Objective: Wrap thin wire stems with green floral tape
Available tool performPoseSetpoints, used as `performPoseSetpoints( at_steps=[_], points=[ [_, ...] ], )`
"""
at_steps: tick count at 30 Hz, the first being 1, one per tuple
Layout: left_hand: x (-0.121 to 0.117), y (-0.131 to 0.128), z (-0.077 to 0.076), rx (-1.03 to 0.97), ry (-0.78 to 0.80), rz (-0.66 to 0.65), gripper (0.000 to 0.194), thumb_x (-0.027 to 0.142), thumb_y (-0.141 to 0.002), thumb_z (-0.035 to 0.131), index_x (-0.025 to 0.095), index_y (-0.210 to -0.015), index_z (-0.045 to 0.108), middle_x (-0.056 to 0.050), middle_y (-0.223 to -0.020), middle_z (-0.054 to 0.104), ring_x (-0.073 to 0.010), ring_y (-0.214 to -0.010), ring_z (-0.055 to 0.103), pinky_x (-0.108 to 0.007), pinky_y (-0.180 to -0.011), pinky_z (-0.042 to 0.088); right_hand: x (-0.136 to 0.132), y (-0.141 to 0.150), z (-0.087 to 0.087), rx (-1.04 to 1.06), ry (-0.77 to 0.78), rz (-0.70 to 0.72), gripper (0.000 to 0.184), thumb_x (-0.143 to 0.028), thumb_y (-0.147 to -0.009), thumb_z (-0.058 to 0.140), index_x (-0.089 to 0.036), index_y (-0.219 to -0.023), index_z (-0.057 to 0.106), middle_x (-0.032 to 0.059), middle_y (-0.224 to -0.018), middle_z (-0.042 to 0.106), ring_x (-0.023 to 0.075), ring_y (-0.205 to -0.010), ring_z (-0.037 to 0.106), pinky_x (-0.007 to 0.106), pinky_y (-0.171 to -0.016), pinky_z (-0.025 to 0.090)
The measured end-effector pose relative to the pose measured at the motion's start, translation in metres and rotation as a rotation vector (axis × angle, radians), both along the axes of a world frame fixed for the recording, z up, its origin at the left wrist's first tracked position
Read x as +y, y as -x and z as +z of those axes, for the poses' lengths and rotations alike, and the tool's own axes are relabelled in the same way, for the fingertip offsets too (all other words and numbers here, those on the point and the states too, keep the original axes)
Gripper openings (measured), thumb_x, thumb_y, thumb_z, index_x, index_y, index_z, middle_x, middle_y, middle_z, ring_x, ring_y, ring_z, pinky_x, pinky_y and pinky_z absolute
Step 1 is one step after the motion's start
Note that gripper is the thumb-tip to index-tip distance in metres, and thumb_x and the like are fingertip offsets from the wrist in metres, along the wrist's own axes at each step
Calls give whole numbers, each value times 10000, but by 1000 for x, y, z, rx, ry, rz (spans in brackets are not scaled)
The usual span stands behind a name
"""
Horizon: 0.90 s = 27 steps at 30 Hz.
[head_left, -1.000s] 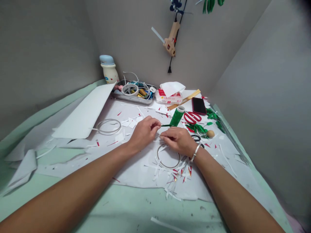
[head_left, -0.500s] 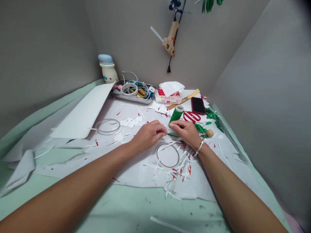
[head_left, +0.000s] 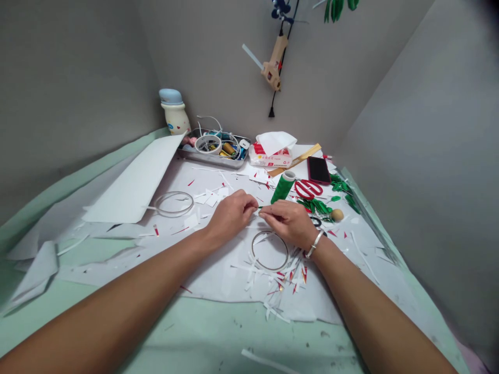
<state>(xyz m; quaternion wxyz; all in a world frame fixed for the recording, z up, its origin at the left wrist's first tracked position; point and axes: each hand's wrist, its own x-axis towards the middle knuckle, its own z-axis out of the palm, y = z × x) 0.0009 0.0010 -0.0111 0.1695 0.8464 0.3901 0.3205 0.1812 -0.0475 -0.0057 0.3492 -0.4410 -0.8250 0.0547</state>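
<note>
Left hand [head_left: 233, 213] pinches green strip [head_left: 260, 207]; right hand [head_left: 289, 221] just right, can't tell its grip. Spool [head_left: 283, 188] far side. Likely wrapping step; next turn calls for steady tension.

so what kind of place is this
Probably a craft work corner: a glue gun hangs by the wall, a green spool stands on the table, and paper scraps lie scattered.

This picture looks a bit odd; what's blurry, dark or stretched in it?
Head view: dark, unfocused smudge in the upper right corner; left wall dimmer than right wall; forearms stretched-looking, perhaps from a wide lens; green strip between left hand and right hand too small to make out clearly.
</note>
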Motion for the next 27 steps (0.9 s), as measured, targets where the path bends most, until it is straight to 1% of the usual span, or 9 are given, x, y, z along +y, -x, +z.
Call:
performPoseSetpoints(
  at_steps=[3, 8, 11, 14, 17, 19, 21, 24, 27],
  points=[
    [-2, -1, -2, 42, -24, -83, 162, 154, -819, 503, 189, -839, 661, -20, -825, 585, -133, -725, 551, -259, -678, 419, 2, -5, 1, 116, 5, -76, 188, -267, -860, 544, -205, -851, 721, 38, -771, 703, 147, -706, 604, 259, -686, 445],
    [-8, -3, 5, -24, 41, -238, 143, 141, -806, 533, 193, -834, 664, -12, -809, 590, -126, -747, 556, -255, -709, 428, 12, -19, -5, 346, 179, -173, 220, -339, -826, 576, -173, -826, 721, 26, -752, 696, 136, -642, 584, 241, -607, 444],
    [-10, -4, 11, -157, 113, -227, 122, 168, -804, 547, 192, -834, 663, -11, -838, 607, -123, -772, 564, -255, -737, 440, 17, -24, -9, 361, 298, -162, 234, -355, -814, 581, -168, -831, 722, 10, -710, 679, 124, -602, 558, 229, -564, 424],
    [-10, -4, 14, -239, 148, -120, 118, 232, -812, 550, 189, -835, 657, -11, -843, 620, -127, -764, 564, -256, -725, 444, 15, -20, -11, 296, 347, -129, 234, -344, -821, 572, -174, -853, 730, 1, -679, 678, 117, -577, 557, 220, -546, 417],
    [-5, -2, 11, -249, 120, -8, 125, 253, -812, 548, 184, -837, 649, -11, -823, 620, -127, -727, 552, -258, -700, 442, 9, -9, -10, 188, 309, -43, 204, -292, -839, 555, -187, -862, 728, 10, -776, 713, 125, -665, 610, 224, -628, 451],
    [-2, 0, 8, -205, 69, 38, 118, 230, -811, 536, 187, -828, 644, -12, -811, 611, -132, -718, 542, -263, -694, 436, 4, -3, -7, 114, 219, 15, 179, -258, -841, 556, -199, -855, 724, 20, -841, 722, 131, -729, 629, 234, -696, 462],
    [0, 1, 4, -119, 16, 53, 126, 207, -815, 517, 189, -824, 641, -17, -811, 598, -139, -718, 537, -272, -691, 427, 1, 1, -2, 70, 122, 17, 168, -244, -842, 559, -206, -853, 723, 30, -842, 722, 137, -749, 631, 242, -722, 460],
    [-1, 1, 0, 32, -13, -6, 156, 188, -827, 489, 195, -836, 645, -24, -824, 582, -146, -732, 546, -271, -683, 419, 0, -1, 2, 79, 38, -31, 166, -243, -845, 563, -202, -847, 723, 36, -790, 713, 142, -723, 618, 246, -702, 453],
    [-6, -1, 1, 113, -21, -147, 177, 170, -837, 474, 202, -863, 646, -22, -835, 577, -140, -746, 555, -261, -690, 419, 3, -8, 2, 170, 61, -82, 173, -261, -844, 568, -190, -830, 725, 33, -768, 706, 138, -693, 612, 244, -673, 450]
  ],
)
